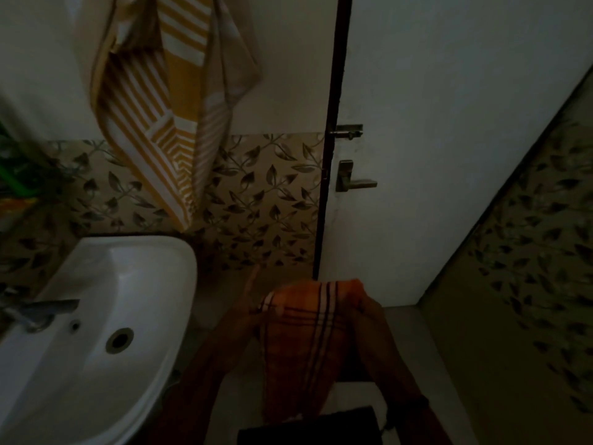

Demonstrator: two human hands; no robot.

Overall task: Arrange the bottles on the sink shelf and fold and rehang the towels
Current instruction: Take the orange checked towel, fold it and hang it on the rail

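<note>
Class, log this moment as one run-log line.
left hand: holds orange towel | right hand: holds orange towel | yellow striped towel: hangs above sink

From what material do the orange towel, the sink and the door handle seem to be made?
The orange towel looks like soft woven cloth, probably cotton: it drapes limply and carries dark stripes. The sink is likely glazed white ceramic, smooth with glossy highlights. The door handle seems to be metal with a dull grey finish, though dim light leaves this uncertain.
</note>
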